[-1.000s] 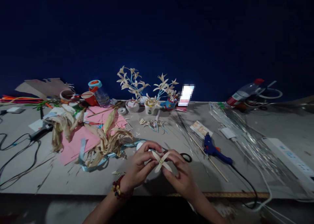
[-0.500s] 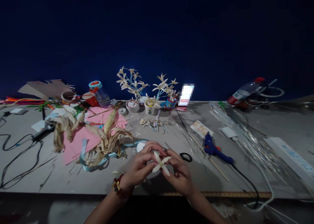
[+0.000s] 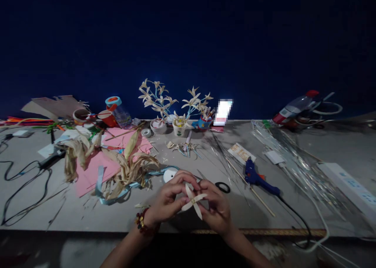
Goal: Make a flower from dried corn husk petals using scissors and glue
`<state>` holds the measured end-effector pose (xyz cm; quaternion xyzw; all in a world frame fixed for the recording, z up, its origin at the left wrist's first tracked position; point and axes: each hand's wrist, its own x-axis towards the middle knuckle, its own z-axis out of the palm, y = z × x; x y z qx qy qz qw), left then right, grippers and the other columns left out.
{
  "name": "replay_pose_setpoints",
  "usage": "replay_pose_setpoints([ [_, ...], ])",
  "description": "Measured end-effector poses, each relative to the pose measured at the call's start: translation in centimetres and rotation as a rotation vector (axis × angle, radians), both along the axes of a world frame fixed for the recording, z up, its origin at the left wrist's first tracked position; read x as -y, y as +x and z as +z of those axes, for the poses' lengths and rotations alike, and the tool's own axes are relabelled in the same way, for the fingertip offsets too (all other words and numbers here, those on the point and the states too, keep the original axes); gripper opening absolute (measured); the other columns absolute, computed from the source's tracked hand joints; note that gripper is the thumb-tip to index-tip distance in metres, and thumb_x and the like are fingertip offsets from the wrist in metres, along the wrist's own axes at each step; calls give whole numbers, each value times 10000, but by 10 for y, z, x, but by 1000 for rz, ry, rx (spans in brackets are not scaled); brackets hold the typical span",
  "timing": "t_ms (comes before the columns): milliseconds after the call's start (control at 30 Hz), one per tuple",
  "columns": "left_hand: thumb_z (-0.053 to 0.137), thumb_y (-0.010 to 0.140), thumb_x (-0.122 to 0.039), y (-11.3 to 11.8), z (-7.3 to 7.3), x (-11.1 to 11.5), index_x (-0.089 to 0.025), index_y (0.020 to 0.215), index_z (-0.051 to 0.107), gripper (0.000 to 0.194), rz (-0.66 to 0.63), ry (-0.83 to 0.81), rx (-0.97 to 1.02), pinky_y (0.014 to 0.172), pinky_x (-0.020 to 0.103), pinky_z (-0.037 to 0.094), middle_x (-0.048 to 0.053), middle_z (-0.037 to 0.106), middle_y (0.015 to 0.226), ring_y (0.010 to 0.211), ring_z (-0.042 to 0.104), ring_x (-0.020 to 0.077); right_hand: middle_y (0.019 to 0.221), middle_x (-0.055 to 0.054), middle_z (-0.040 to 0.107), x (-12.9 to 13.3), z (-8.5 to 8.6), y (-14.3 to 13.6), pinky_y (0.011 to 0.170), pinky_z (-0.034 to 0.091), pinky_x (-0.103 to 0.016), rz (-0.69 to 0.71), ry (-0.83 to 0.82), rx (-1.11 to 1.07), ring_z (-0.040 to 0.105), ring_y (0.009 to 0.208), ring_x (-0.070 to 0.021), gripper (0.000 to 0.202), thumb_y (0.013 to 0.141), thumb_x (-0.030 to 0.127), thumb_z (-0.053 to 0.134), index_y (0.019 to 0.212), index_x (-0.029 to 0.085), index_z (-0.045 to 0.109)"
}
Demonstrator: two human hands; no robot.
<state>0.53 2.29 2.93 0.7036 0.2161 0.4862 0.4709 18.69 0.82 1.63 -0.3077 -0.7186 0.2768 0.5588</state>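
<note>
A pale cream flower (image 3: pixel 193 200) with narrow pointed petals faces me above the front of the table. My left hand (image 3: pixel 173 195), a beaded bracelet on its wrist, holds it from the left with thumb and fingers closed. From the right, my right hand (image 3: pixel 216 205) has its fingers curled round the back of the same flower. The flower's underside, and any stem, is hidden by my fingers. Just behind my left hand lies a white ribbon spool (image 3: pixel 170 175). Dried corn husks (image 3: pixel 132 168) and a light blue ribbon (image 3: pixel 102 189) lie to the left.
A blue glue gun (image 3: pixel 258 178) with a black cord and a black tape ring (image 3: pixel 222 187) lie to the right. Thin wires and a power strip (image 3: pixel 349 186) are farther right. Behind stand flower branches in a cup (image 3: pixel 179 128). Pink paper (image 3: pixel 94 170) lies left.
The flower has turned slightly between my fingers, its petals now pointing at a different angle. Both hands stay in nearly the same place.
</note>
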Motion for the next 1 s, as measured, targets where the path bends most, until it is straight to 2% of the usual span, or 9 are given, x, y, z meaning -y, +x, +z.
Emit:
replay_pose_setpoints([
  [133,639,948,-395,6,-5,3,-195,896,726,224,39,-59,102,902,385,465,106,690,1006,1009,606,243,826,-22,653,1,-2,-2,665,539,-274,-57,73,-11,642,738,-169,152,841,89,652,868,238,671],
  [300,708,907,-362,13,-18,9,-221,932,727,145,112,-111,219,890,358,478,74,689,987,976,622,217,752,-18,613,2,1,-3,619,527,-301,-104,116,51,612,693,-183,151,834,102,634,868,237,693],
  [433,706,907,-359,13,-25,11,-214,888,720,147,162,-141,219,854,334,484,66,673,988,951,627,206,748,-23,641,2,4,-3,632,533,-313,-118,127,77,630,699,-190,135,842,107,612,841,231,664],
  [600,630,956,-365,8,-23,11,-210,910,721,185,215,-57,130,886,375,477,80,691,975,972,613,227,801,-44,679,3,7,-4,642,552,-311,-135,127,125,659,726,-199,136,852,122,629,921,233,665],
  [767,599,971,-352,3,-19,7,-198,874,721,219,235,-18,109,864,396,482,86,698,901,919,614,235,860,-55,707,3,-1,-1,699,570,-320,-138,101,134,684,773,-206,189,854,110,651,991,238,678],
  [867,601,969,-334,-7,-19,7,-191,861,717,214,263,-4,143,868,415,487,76,685,830,878,620,237,848,-45,715,-2,-6,11,717,563,-314,-133,40,161,689,793,-204,166,885,117,640,986,240,687],
  [1000,661,927,-335,-29,-17,13,-187,822,709,187,388,-68,191,859,407,492,70,671,818,907,621,252,863,-44,729,-20,-6,37,745,538,-320,-196,-60,315,687,799,-201,89,939,174,615,950,237,677],
])
